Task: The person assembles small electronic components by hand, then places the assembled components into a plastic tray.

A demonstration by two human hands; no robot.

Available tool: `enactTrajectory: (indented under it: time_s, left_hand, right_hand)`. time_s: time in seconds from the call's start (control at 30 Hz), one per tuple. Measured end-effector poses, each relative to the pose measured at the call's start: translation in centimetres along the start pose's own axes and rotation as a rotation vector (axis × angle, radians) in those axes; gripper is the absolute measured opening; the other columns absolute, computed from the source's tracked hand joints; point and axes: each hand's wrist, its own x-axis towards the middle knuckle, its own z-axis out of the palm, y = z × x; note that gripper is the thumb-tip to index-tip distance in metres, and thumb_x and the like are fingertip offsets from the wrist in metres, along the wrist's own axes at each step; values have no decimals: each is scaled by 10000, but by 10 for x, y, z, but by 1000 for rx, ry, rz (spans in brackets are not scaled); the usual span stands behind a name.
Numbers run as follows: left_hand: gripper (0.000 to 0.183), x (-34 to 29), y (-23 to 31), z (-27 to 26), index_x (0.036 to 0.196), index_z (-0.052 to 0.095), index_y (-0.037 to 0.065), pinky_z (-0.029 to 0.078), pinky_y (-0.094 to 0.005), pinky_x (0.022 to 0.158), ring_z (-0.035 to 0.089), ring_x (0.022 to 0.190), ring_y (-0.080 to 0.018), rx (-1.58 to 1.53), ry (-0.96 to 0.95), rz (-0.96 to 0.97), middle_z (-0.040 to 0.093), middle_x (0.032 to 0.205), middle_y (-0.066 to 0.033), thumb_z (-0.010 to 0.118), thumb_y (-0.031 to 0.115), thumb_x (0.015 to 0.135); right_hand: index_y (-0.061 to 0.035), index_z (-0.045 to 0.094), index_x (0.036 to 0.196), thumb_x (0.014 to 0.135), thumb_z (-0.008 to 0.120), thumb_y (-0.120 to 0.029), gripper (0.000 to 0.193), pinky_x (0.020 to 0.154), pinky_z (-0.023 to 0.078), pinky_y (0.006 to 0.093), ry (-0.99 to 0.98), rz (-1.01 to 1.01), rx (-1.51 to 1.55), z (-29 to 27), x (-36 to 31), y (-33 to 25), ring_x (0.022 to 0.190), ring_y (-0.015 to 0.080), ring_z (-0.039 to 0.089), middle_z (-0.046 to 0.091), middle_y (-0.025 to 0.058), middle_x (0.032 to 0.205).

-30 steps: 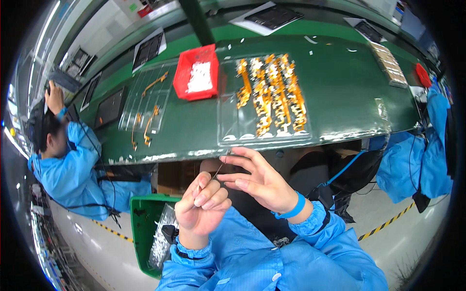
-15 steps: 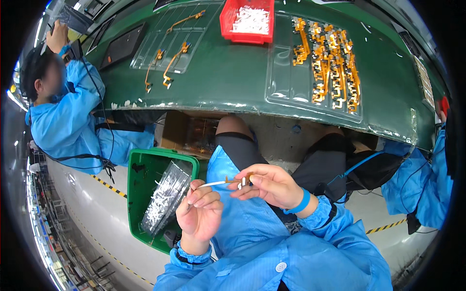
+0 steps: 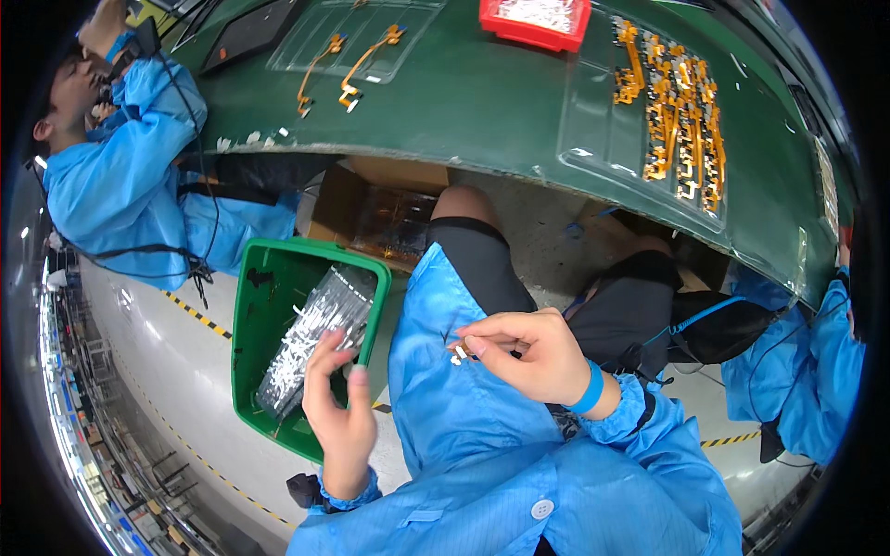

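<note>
My right hand [image 3: 530, 354] pinches a small flex cable [image 3: 458, 354] between thumb and forefinger above my lap. White bits show at the cable's end; my fingers cover most of the rest. Off to the left, my left hand [image 3: 339, 408] is open, thumb and fingers apart, with nothing visible in it. Its fingertips overlap the right side of a green bin [image 3: 243, 371]. Inside the bin lies a clear plastic tray [image 3: 345, 289] with many white strips [image 3: 295, 363] on it.
On the green table [image 3: 482, 111], a clear tray [image 3: 593, 139] holds rows of orange flex cables [image 3: 686, 120]. Another clear tray [image 3: 408, 56] carries a few. A red box [image 3: 538, 35] contains white pieces. Below stands a cardboard box [image 3: 334, 204]. A co-worker [image 3: 130, 176] sits left, another person's sleeve [image 3: 779, 371] right.
My left hand has moved left and down from the cable to the bin, its fingers opened. The white strip between my hands is gone. My right hand still grips the cable. The view has shifted.
</note>
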Motion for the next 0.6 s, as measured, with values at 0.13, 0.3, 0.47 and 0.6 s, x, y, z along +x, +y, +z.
enactTrajectory:
  time_s: [0.13, 0.3, 0.47, 0.6]
  left_hand:
    - [163, 5, 28, 17, 969, 570, -36, 475, -353, 908, 608, 997, -244, -419, -137, 136, 630, 1019, -162, 640, -70, 826]
    - [138, 3, 29, 19, 876, 605, -22, 512, -309, 790, 640, 883, -221, -450, -231, 33, 649, 934, -143, 689, -81, 784]
    - [151, 5, 26, 19, 839, 611, -13, 522, -300, 729, 652, 829, -218, -414, -221, 105, 657, 878, -132, 704, -94, 753]
    - [198, 6, 23, 19, 838, 597, -8, 528, -321, 722, 655, 821, -237, -312, -185, 189, 656, 869, -129, 715, -102, 710]
  right_hand:
    - [26, 677, 1066, 883, 634, -26, 195, 767, 576, 281, -140, -39, -133, 13, 3, -11, 860, 206, 733, 737, 152, 920]
    - [0, 654, 1034, 853, 640, -42, 186, 724, 579, 288, -192, -12, -192, 22, 4, -23, 811, 226, 739, 739, 133, 869]
    - [-10, 647, 986, 853, 641, -60, 143, 680, 575, 279, -209, 23, -231, 24, 4, -19, 756, 220, 738, 735, 126, 817]
    - [-5, 653, 992, 852, 651, -60, 151, 674, 571, 268, -188, 57, -235, 28, 5, -17, 725, 177, 734, 731, 117, 782]
